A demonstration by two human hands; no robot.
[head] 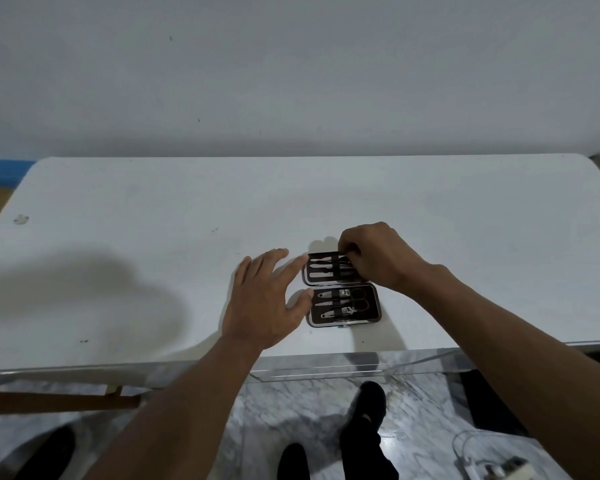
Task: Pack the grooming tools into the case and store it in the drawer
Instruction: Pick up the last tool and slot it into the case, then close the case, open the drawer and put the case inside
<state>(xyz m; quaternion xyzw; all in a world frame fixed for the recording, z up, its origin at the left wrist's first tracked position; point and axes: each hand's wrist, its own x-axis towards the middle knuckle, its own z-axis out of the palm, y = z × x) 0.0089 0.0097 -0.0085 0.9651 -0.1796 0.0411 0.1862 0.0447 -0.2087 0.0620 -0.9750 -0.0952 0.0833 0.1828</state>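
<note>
no writing readable on open case [343,306].

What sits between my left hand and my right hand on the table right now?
The open case: left hand at its left edge, right hand pinching at its far half. Head view.

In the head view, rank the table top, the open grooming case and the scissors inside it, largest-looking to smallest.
1. Table top
2. Open grooming case
3. Scissors, held within the case's near half
</note>
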